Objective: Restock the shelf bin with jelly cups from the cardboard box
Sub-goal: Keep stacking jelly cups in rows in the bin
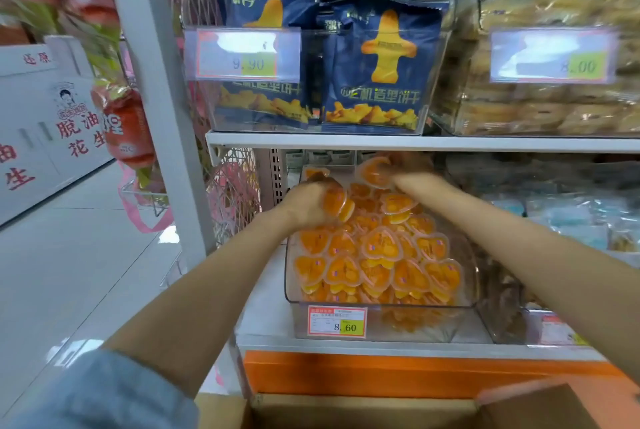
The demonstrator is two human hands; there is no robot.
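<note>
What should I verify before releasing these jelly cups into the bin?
1. Position: left hand is above the clear plastic shelf bin: ok.
2. Grip: left hand holds orange heart-shaped jelly cups: ok.
3. Grip: right hand holds more of them near the bin's back: ok.
4. Space at the back: cannot tell, the hands hide it.
5. Pile inside the bin walls: ok.
6. Brown cardboard box open below: ok; stock left: cannot tell.

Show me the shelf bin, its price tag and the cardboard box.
shelf bin [454,324]: head view, clear front wall.
price tag [337,322]: head view, middle of the label.
cardboard box [346,412]: head view, inner back wall.
</note>
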